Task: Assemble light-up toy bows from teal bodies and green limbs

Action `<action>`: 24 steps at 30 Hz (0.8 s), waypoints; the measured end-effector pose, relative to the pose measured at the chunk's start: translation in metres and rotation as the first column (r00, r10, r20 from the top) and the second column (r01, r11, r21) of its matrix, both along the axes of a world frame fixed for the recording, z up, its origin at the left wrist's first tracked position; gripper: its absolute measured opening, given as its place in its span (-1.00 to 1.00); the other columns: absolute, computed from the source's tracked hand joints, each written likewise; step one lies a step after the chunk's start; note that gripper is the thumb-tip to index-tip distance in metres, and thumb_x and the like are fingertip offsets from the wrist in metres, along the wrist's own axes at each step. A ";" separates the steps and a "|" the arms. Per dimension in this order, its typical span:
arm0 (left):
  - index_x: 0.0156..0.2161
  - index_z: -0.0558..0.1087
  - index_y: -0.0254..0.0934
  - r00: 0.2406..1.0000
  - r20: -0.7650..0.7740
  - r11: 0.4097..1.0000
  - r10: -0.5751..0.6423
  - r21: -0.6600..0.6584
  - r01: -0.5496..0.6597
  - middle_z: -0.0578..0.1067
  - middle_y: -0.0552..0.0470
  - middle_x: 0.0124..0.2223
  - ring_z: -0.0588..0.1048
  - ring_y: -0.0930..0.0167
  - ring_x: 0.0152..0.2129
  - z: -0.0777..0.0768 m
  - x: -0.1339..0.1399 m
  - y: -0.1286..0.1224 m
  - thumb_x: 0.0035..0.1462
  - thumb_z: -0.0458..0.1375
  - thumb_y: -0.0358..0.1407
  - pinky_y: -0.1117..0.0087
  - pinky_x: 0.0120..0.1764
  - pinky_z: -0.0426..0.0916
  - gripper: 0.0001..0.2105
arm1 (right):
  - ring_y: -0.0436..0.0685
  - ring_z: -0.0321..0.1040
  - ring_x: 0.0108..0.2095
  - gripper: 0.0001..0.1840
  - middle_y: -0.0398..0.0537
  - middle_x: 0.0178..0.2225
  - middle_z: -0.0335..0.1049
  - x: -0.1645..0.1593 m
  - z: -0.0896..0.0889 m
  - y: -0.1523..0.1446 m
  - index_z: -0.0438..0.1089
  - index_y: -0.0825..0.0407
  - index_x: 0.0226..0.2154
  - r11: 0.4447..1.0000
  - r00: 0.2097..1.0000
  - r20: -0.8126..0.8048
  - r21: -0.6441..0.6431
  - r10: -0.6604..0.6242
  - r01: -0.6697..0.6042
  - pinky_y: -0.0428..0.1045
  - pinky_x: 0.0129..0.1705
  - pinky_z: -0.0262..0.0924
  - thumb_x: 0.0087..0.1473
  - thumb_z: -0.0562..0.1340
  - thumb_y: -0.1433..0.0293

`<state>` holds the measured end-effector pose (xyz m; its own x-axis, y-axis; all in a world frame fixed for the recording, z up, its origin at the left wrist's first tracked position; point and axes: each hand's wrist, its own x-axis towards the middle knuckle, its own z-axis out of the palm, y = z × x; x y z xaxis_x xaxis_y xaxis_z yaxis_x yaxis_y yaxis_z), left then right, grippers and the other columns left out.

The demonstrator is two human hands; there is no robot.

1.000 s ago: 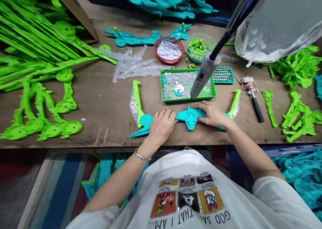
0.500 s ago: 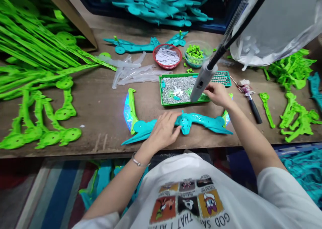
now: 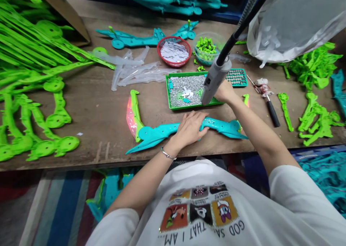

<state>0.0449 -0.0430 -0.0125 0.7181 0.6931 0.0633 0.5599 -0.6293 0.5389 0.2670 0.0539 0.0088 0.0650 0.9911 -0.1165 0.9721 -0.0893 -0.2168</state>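
Note:
A turquoise toy bow (image 3: 159,132) with lime-green end pieces lies across the table in front of me. My left hand (image 3: 190,129) rests flat over its middle, fingers stretched out, thumb apart, covering the centre piece. A translucent panel (image 3: 132,118) beside the left green end piece glows red-pink. My right hand (image 3: 225,91) is at the right part of a green tray (image 3: 168,94) of small metal screws. Its fingers are hidden behind a hanging grey electric screwdriver (image 3: 213,82), so whether they hold anything does not show.
A red basket (image 3: 175,63) of white pieces and a clear bowl (image 3: 196,51) of green clips stand behind the tray. Translucent strips (image 3: 137,75) lie left of them. A black-handled tool (image 3: 273,113) lies right. Green parts (image 3: 40,130) pile up at left.
My left hand has slid right along the bow onto its centre. My right hand has moved further behind the screwdriver. The panel glow has turned from blue to red-pink.

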 end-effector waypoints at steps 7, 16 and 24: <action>0.19 0.42 -0.24 0.997 -0.077 0.998 0.012 0.061 -0.007 0.52 -0.15 0.05 0.43 0.09 0.01 -0.001 0.003 0.000 0.28 0.18 -0.22 0.04 0.04 0.32 -0.60 | 0.40 0.46 -0.07 -0.75 0.27 -0.12 0.59 0.005 0.002 -0.010 0.54 0.12 -0.16 0.994 0.996 -0.044 0.084 0.080 -0.076 0.17 -0.02 0.22 0.15 0.20 0.43; 0.17 0.41 -0.30 0.999 0.010 0.997 0.034 0.073 -0.035 0.49 -0.19 0.05 0.41 0.09 0.02 -0.005 0.001 0.000 0.28 0.21 -0.16 0.07 0.07 0.33 -0.58 | 0.24 0.46 -0.22 -0.79 0.05 -0.25 0.58 0.022 0.041 -0.079 0.53 0.06 -0.21 0.977 0.973 -0.227 0.211 0.038 0.011 0.10 -0.10 0.25 0.21 0.17 0.41; 0.09 0.45 -0.32 0.999 0.000 0.998 0.035 0.060 -0.035 0.47 -0.21 -0.01 0.39 0.07 -0.02 -0.006 0.002 0.000 0.29 0.18 -0.16 0.04 0.09 0.34 -0.64 | 0.15 0.50 -0.27 -0.74 0.00 -0.26 0.62 0.003 0.039 -0.154 0.63 0.00 -0.18 0.999 0.912 -0.410 0.046 -0.006 0.027 0.05 -0.15 0.33 0.23 0.21 0.35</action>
<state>0.0470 -0.0425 -0.0183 0.6938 0.7125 0.1048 0.5823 -0.6406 0.5005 0.2702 -0.0999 0.0475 0.0380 0.9954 -0.0875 0.7952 -0.0832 -0.6006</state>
